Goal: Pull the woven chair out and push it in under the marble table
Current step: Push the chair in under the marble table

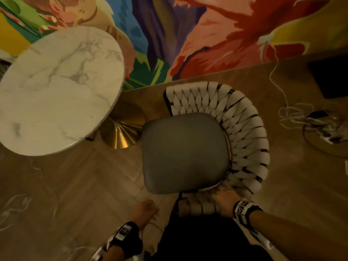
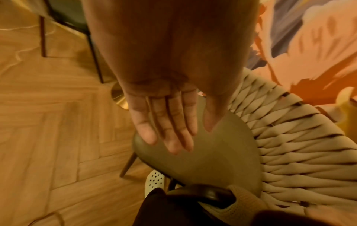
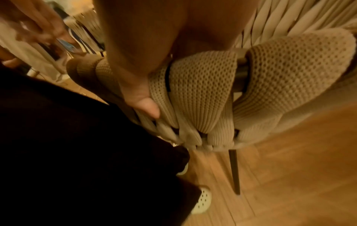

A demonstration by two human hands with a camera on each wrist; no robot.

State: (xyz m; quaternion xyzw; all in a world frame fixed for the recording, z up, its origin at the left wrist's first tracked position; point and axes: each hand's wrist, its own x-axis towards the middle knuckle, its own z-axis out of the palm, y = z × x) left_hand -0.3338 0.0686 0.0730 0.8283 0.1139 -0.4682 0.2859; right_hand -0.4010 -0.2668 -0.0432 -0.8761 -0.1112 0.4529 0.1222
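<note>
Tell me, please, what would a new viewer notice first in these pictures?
First the colourful mural along the far wall, then the round marble table at left. In the middle stands the woven chair, clear of the table; the right hand grips its near rim.

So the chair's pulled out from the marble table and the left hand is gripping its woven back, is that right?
Not quite: it is the right hand that grips the woven chair by its back, as the head view shows. The left hand is free, fingers straight, holding nothing. The chair does stand pulled out beside the marble table.
</note>
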